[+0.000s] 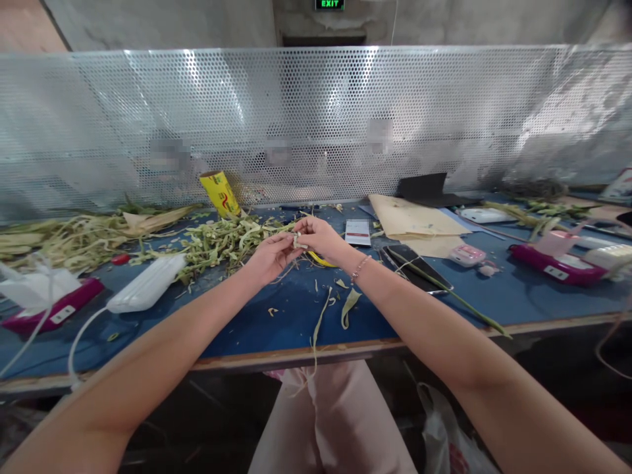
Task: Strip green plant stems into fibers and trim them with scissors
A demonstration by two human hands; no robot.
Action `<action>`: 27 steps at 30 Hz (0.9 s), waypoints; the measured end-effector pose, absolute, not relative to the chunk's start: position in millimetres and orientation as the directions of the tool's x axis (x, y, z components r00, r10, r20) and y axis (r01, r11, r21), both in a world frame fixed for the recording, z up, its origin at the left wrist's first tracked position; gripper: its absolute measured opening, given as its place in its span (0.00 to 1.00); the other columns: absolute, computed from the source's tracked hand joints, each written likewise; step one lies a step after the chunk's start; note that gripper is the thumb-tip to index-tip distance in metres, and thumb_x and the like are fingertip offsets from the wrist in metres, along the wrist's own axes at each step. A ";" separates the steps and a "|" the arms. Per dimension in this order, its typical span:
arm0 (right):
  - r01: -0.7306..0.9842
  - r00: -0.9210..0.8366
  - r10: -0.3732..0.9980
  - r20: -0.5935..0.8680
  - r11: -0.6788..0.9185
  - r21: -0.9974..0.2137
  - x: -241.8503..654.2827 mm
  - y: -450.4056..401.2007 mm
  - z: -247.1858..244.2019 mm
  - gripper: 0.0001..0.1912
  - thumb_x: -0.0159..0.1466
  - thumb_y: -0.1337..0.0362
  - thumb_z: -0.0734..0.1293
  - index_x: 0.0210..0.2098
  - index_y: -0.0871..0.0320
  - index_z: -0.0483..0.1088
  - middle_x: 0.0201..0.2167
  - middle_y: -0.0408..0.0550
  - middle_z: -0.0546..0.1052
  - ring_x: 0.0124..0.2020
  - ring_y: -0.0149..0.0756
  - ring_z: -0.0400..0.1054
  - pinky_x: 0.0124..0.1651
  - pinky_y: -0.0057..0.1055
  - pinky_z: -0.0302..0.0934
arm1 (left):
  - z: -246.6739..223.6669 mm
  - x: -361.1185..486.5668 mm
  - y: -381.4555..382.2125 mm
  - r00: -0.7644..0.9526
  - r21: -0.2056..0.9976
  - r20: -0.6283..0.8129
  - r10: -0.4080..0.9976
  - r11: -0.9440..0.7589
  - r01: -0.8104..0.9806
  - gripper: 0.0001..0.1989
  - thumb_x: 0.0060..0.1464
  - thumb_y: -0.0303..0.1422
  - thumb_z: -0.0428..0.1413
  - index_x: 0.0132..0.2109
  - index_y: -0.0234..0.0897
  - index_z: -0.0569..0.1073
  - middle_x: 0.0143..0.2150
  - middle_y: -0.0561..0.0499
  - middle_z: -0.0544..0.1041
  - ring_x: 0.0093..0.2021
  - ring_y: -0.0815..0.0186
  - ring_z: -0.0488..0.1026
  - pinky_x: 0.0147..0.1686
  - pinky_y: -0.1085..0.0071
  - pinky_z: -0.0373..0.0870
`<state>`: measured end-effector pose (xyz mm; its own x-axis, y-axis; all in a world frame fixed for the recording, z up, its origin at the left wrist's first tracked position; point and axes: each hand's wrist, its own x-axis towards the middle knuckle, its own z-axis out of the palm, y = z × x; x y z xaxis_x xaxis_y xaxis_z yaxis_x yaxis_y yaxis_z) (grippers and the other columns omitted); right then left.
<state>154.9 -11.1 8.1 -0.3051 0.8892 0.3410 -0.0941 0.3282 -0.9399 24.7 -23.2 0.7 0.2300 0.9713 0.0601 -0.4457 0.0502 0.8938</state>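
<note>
Both of my hands meet over the middle of the blue table (266, 329). My left hand (272, 255) is closed, fingers pinching a small pale piece of plant strip (299, 242). From the other side my right hand (318, 236), with a bracelet at the wrist, is closed on the same piece. Its exact shape is partly covered by the fingers. Just left of the hands lies a heap of pale green plant strips (217, 243). Something yellow and curved (322, 259) sits under my right hand. Loose shreds (349, 308) are scattered nearer the table edge.
A yellow can-like tube (220, 193) leans near the perforated metal screen (306, 118). A white adapter (147, 283) and purple power strip (62, 309) lie left. A phone (413, 268), brown paper (415, 217), pink case (467, 255) and another purple strip (557, 264) lie right.
</note>
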 end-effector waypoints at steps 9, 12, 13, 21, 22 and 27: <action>-0.031 -0.307 0.842 0.444 0.457 -0.889 156.5 -3.1 -0.6 0.10 0.48 0.63 0.65 0.28 0.59 0.62 0.21 0.37 0.65 0.22 0.23 0.59 0.25 0.23 0.56 | 9.1 28.0 -29.7 0.092 0.918 0.042 0.995 -0.002 -0.396 0.06 0.45 0.21 0.53 0.25 0.30 0.72 0.22 0.50 0.74 0.24 0.73 0.71 0.32 0.73 0.72; -0.112 -0.325 0.848 0.418 0.404 -0.908 155.1 -5.0 0.5 0.11 0.47 0.62 0.67 0.28 0.59 0.62 0.22 0.38 0.65 0.23 0.23 0.59 0.26 0.23 0.57 | 12.4 28.3 -31.4 0.074 0.913 0.040 0.996 -0.006 -0.408 0.06 0.45 0.21 0.52 0.24 0.30 0.72 0.22 0.50 0.73 0.24 0.73 0.70 0.31 0.74 0.72; -0.139 -0.327 0.852 0.409 0.385 -0.913 154.7 -5.8 1.2 0.12 0.47 0.62 0.67 0.28 0.59 0.62 0.22 0.38 0.65 0.23 0.23 0.60 0.26 0.23 0.57 | 13.0 28.1 -31.6 0.071 0.910 0.040 0.997 -0.007 -0.415 0.06 0.44 0.21 0.52 0.24 0.30 0.72 0.22 0.50 0.73 0.24 0.73 0.70 0.31 0.74 0.72; -0.179 -0.312 0.861 0.402 0.363 -0.915 154.8 -7.9 1.8 0.14 0.45 0.60 0.69 0.27 0.59 0.62 0.21 0.38 0.65 0.23 0.23 0.60 0.26 0.23 0.57 | 11.2 24.2 -28.6 0.148 0.902 0.017 0.989 0.049 -0.430 0.05 0.43 0.21 0.53 0.25 0.30 0.73 0.22 0.50 0.74 0.24 0.73 0.71 0.32 0.76 0.73; -0.160 -0.303 0.861 0.410 0.378 -0.912 154.8 -7.7 1.5 0.14 0.45 0.60 0.69 0.27 0.59 0.61 0.21 0.37 0.65 0.23 0.23 0.60 0.26 0.23 0.57 | 11.2 24.5 -28.8 0.134 0.905 0.027 0.991 0.033 -0.425 0.05 0.44 0.21 0.53 0.25 0.30 0.73 0.22 0.50 0.74 0.24 0.73 0.71 0.32 0.75 0.73; -0.119 -0.267 0.858 0.438 0.422 -0.899 154.9 -5.2 -0.1 0.13 0.46 0.60 0.69 0.26 0.59 0.61 0.20 0.37 0.63 0.22 0.23 0.58 0.25 0.23 0.56 | 10.1 27.6 -29.6 0.110 0.910 0.063 0.992 -0.012 -0.414 0.05 0.42 0.20 0.53 0.24 0.29 0.73 0.22 0.50 0.74 0.25 0.72 0.72 0.32 0.76 0.73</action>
